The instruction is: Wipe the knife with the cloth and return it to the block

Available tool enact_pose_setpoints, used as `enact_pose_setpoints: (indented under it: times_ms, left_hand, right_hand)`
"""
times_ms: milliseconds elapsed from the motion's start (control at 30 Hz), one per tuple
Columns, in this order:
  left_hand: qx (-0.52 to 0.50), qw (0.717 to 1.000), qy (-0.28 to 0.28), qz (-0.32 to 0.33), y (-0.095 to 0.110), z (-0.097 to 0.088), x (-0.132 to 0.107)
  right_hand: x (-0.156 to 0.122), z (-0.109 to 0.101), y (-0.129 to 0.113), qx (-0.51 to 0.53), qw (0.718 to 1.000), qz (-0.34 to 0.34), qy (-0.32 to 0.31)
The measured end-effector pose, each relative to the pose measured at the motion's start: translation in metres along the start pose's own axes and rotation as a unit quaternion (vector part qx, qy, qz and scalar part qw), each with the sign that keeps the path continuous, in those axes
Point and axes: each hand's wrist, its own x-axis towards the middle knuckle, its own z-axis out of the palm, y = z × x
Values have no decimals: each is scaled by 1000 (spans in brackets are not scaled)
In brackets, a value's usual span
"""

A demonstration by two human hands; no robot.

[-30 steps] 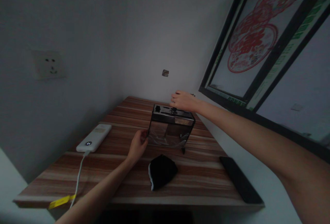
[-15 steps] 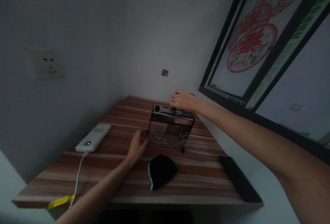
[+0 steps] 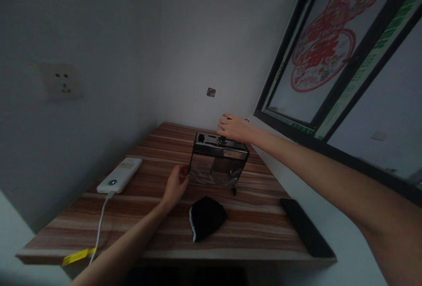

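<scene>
A clear-sided box (image 3: 212,169) with black edges and a black slotted top stands on the wood-grain table. Two dark knobs show on its top, and clear film or wrap seems to hang low on its front. At the lower left edge, the fingers of my left hand (image 3: 176,182) are closed against the box; part of them is hidden by it. My right hand (image 3: 234,128), with a ring on one finger, is over the back of the top, near the right-hand knob. Its fingers are bent, and what they pinch is hidden.
A black cloth piece (image 3: 207,219) with a pale edge lies in front of the box. On the left is a white power bank (image 3: 120,176) with a white cable and yellow tag (image 3: 77,257). A black flat phone-like object (image 3: 306,228) lies by the right edge, near the wall and window.
</scene>
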Motion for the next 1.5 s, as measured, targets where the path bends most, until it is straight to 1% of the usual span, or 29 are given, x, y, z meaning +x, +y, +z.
enact_pose_setpoints:
  times_ms: [100,167,267,333,433,467,533,600,633,667,767,833,900,967,1033,1133,1267,1367,1433,1500]
  left_hand:
    - [-1,1000,-3,5,2,-1,0]
    - [3,1000,-4,3,4,-2,0]
    - [16,1000,-3,-2,7,-3,0]
    - [22,1000,-5,1,9,-4,0]
    - [25,1000,-4,7,11,-4,-1]
    - [26,1000,-4,7,11,-5,-1]
    - [27,1000,-4,2,12,-5,-1]
    - [24,1000,-2,-2,14,-6,-1]
    - [22,1000,1,-3,16,-7,-2]
    - [20,1000,3,-1,17,-8,-2]
    - [25,1000,9,6,24,-10,-4]
    - [36,999,13,10,28,-12,-4]
    - [46,999,17,16,31,-14,-4]
    - [53,998,25,26,32,-17,-4]
    - [60,997,35,42,33,-20,-4]
    - [72,994,47,65,39,-24,-5]
    - [91,989,65,101,56,-25,-9]
    - [90,983,56,152,79,-22,-5]
    - [86,973,33,210,100,-17,5]
    - [90,958,-10,272,128,-12,21]
  right_hand:
    - [-4,-11,-1,-17,1000,7,7]
    - [-7,-23,-4,-14,1000,18,16]
    - [-11,-46,-14,50,997,47,23]
    - [-15,-64,-27,86,994,70,21]
    - [-27,-88,-56,131,986,96,22]
    - [-32,-94,-67,148,984,101,22]
    - [-42,-97,-90,230,966,116,17]
    - [-50,-86,-113,317,937,149,-7]
    - [-53,-76,-125,365,913,180,-24]
    - [-55,-64,-137,415,881,224,-40]
    - [-52,-24,-177,444,846,289,-65]
    - [-45,-3,-204,466,820,324,-76]
    - [-37,9,-227,486,795,356,-77]
    - [-29,13,-244,502,769,389,-74]
    - [-24,14,-253,515,742,425,-68]
    - [-22,16,-259,539,704,459,-53]
    - [-23,20,-263,576,664,477,-30]
    - [-23,22,-267,593,639,489,-16]
    - [-21,24,-270,608,621,494,-7]
    - [-20,26,-272,625,602,497,-2]
